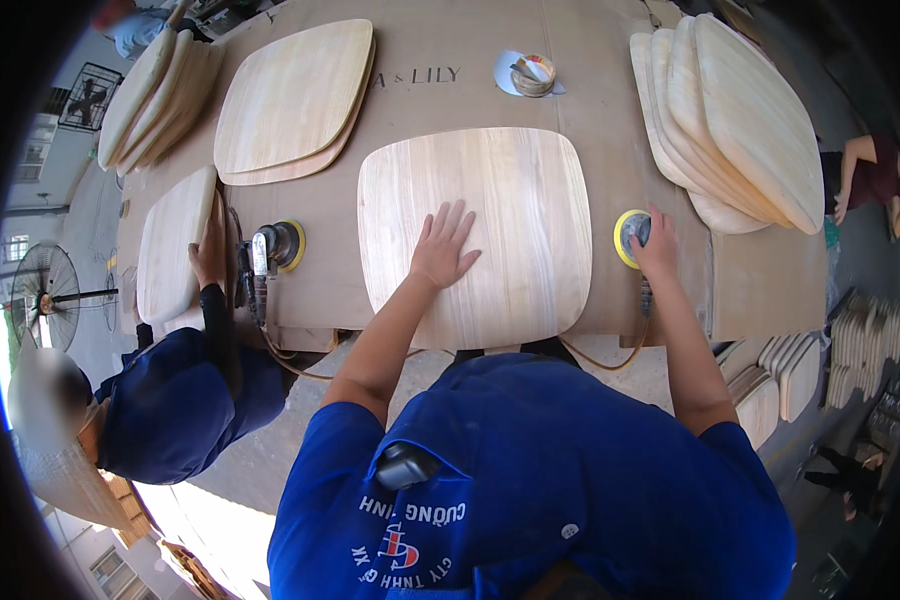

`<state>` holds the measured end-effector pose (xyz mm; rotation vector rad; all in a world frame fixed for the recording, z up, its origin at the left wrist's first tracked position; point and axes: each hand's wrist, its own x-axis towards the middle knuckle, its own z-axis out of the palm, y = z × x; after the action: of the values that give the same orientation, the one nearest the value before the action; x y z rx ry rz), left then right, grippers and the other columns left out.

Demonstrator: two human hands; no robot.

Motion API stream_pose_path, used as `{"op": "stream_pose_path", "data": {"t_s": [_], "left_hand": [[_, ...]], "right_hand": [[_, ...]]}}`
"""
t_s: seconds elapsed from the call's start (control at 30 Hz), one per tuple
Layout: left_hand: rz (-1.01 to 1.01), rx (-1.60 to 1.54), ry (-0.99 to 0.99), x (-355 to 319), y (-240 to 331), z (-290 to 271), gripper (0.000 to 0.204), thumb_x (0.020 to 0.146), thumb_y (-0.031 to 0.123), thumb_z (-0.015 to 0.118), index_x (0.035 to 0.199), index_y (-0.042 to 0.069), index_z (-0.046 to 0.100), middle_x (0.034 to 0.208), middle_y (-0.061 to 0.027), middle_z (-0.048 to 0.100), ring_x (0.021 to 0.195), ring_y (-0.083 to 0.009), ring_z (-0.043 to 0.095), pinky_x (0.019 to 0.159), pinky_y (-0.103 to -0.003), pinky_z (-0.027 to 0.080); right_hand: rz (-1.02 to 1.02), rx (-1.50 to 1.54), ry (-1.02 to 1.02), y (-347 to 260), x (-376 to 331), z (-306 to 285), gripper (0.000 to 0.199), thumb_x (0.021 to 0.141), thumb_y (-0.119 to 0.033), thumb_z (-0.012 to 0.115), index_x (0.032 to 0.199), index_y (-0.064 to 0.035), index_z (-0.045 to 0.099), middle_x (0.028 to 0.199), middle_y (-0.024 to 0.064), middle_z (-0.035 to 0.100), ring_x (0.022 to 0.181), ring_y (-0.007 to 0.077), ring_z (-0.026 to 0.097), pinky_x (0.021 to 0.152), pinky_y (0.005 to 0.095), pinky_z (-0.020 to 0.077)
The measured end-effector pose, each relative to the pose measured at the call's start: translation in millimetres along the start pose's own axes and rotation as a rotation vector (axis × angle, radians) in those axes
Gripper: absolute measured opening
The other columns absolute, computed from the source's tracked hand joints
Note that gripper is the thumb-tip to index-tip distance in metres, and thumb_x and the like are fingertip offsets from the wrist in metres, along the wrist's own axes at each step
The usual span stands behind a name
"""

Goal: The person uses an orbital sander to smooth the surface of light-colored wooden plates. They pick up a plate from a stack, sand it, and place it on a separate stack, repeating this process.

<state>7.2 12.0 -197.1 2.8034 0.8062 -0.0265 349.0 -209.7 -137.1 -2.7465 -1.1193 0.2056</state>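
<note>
A pale wooden panel [520, 230] with rounded corners lies flat on the cardboard-covered table in front of me. My left hand [444, 246] rests palm down on its surface, fingers stretched out. To the right of the panel, my right hand [656, 243] is wrapped round the top of a sander [627, 238] with a yellow-edged round pad. The sander stands beside the panel, apart from it, and a hose runs from it toward the table's near edge.
Stacked panels [740, 120] lean at the right, with more piles [295, 95] at the far left. A round tin [533, 76] sits at the back. Left of me, a co-worker [185, 400] touches another panel [175, 245], near a second sander [278, 246]. A fan [45, 300] stands beyond.
</note>
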Motion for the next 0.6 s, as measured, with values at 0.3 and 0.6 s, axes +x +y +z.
{"op": "stream_pose_path", "data": {"t_s": [0.3,0.6], "left_hand": [[-0.714,0.041,0.122,46.8,-53.0,-12.0,0.074,0.094,0.051,0.040,0.151,0.007,0.022,0.157,-0.0217,0.010,0.144,-0.0431,0.007,0.116,-0.051,0.010],[-0.349,0.056,0.017,174.6,76.9,-2.4,0.078,0.093,0.059,0.034,0.152,0.010,0.019,0.158,-0.0200,0.010,0.143,-0.0461,0.005,0.116,-0.054,0.007]], "right_hand": [[-0.032,-0.006,0.056,0.7,-7.9,-2.8,0.056,0.073,-0.017,0.074,0.124,-0.0114,0.050,0.120,0.0156,0.048,0.109,0.0380,0.049,0.091,0.0472,0.0450],[-0.169,0.027,0.027,8.5,-3.9,-7.2,0.056,0.073,-0.018,0.074,0.123,-0.0109,0.050,0.120,0.0159,0.048,0.108,0.0382,0.048,0.089,0.0473,0.0451]]}}
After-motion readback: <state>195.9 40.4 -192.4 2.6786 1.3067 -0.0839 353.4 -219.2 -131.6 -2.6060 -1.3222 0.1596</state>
